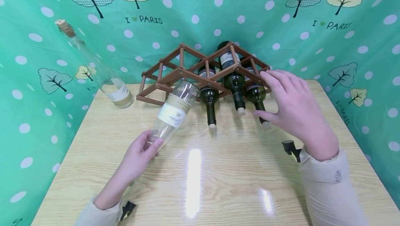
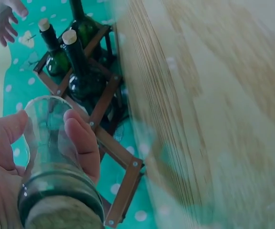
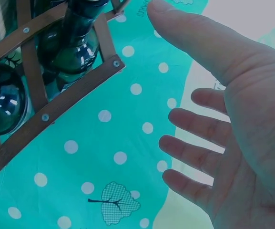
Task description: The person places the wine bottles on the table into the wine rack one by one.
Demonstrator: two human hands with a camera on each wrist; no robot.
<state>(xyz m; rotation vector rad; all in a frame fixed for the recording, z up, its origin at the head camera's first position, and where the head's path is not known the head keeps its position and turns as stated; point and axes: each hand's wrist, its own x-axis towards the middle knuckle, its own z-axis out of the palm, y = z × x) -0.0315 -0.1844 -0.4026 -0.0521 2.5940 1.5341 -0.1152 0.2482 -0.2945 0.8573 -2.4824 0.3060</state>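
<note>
My left hand (image 1: 139,158) grips a clear glass bottle (image 1: 172,115) with a white label, its base pointing up towards the wooden wine rack (image 1: 180,71). In the left wrist view, thumb and fingers wrap around this bottle (image 2: 63,181), and its cork end faces the camera. Three dark green corked bottles lie in the rack, necks facing forward: one in the middle (image 1: 209,96), one higher up (image 1: 234,81) and one at the right (image 1: 256,94). Beside the rack's right end is my right hand (image 1: 297,111), fingers spread and holding nothing; the right wrist view shows its palm (image 3: 251,167).
A second clear bottle (image 1: 120,92) with a cork stands at the table's back left. Behind the rack hangs a green dotted curtain (image 1: 218,17). Glare streaks cross the light wooden table (image 1: 237,170). Black straps show at both wrists.
</note>
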